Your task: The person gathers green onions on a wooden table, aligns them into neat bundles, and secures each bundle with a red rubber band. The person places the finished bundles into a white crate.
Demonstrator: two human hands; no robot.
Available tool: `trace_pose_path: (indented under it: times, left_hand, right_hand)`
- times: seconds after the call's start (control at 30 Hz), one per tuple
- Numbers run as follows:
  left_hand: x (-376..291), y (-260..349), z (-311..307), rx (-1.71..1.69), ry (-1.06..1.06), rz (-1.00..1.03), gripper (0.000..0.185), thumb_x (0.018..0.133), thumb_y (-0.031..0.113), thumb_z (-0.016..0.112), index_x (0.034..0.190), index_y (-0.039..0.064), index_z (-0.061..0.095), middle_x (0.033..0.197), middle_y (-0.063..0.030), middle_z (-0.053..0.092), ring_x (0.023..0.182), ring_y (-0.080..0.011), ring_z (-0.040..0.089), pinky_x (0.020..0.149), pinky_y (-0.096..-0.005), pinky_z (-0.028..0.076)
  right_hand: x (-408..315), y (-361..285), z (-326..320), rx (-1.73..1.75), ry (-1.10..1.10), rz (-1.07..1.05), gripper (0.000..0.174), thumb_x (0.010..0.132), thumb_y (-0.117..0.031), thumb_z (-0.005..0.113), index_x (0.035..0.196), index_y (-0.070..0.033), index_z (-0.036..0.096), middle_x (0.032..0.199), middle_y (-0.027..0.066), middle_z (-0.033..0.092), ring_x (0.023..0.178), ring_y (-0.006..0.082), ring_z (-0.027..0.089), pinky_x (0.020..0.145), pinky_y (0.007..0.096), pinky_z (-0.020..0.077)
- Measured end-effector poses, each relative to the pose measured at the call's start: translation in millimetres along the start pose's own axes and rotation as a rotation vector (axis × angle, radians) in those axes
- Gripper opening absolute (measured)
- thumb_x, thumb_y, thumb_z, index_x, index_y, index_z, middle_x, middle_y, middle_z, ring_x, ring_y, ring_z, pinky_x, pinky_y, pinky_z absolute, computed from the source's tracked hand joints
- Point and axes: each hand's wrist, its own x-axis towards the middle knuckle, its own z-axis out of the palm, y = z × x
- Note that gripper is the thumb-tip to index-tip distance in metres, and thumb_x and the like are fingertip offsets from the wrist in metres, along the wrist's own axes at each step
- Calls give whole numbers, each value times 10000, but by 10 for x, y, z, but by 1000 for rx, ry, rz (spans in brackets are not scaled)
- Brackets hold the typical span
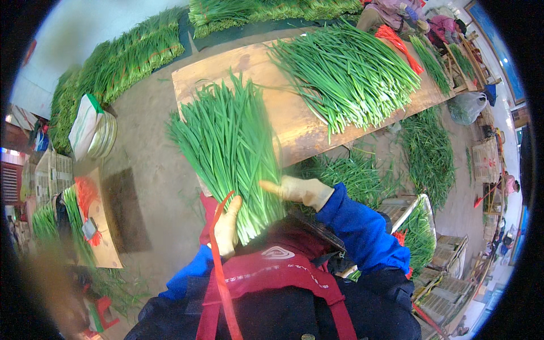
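Observation:
A large loose bundle of garlic chives [238,144] lies before me, leaf tips away from me and pale stem ends near my apron [272,267]. My left hand [227,225], in a cream glove, grips its left side near the stem ends, thumb on top. A red strap [219,263] passes by that hand and hangs down over the apron. At the bundle's right side is my right hand [301,191], gloved too, its thumb blurred over the leaves; its other fingers are hidden. The leaves beside it are blurred.
A wooden board [255,55] carries a wide pile of chives [352,80] and red ties [399,49]. Loose leaves [357,170] litter the floor under its edge. Plastic crates [446,289] stand at right. Stacked bundles [131,59] line the far left. Another person [389,17] sits beyond the board.

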Motion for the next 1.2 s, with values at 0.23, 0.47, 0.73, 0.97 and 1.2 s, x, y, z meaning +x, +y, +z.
trace_pose_path:
  times: [0.23, 0.47, 0.73, 0.97, 1.2]
  left_hand:
    - [199, -84, -121, 214, -55, 111, 742, 969, 430, 694, 1496, 17, 375, 1416, -136, 545, 1239, -249, 576, 1017, -414, 506]
    - [123, -153, -384, 130, -319, 13, 885, 913, 539, 714, 1536, 33, 342, 1483, -113, 501, 1337, -237, 510, 1092, -431, 448]
    - [115, -235, -342, 35, -209, 12, 781, 927, 392, 752, 1516, 46, 373, 1437, -104, 547, 1247, -275, 586, 1043, -467, 501]
    - [196, -318, -414, -9, -265, -30, 771, 955, 431, 707, 1536, 76, 345, 1456, -90, 527, 1277, -262, 560, 1049, -455, 495]
    - [-6, -5, -265, 42, -230, 73, 728, 951, 394, 721, 1507, 45, 407, 1456, -85, 529, 1311, -222, 523, 1123, -395, 414]
  right_hand:
    - [-18, -635, 321, 170, 135, -19, 746, 945, -597, 636, 1340, 35, 595, 1207, 215, 701, 1092, 283, 675, 995, 372, 500]
    - [103, -693, 266, -113, -212, -75, 659, 987, -463, 638, 1450, -18, 490, 1370, 186, 611, 1259, 276, 559, 1083, 394, 431]
    - [244, -347, 320, 219, -274, -330, 620, 1025, -374, 617, 1517, -52, 423, 1494, 129, 504, 1354, 246, 450, 1158, 409, 357]
    - [190, -512, 374, 236, -314, -206, 573, 1001, -369, 649, 1456, -60, 490, 1443, 141, 555, 1299, 264, 502, 1123, 408, 397]
    - [65, -927, 469, 533, -242, -435, 510, 957, -281, 729, 1394, -69, 577, 1277, 99, 672, 1172, 197, 604, 1029, 376, 478]
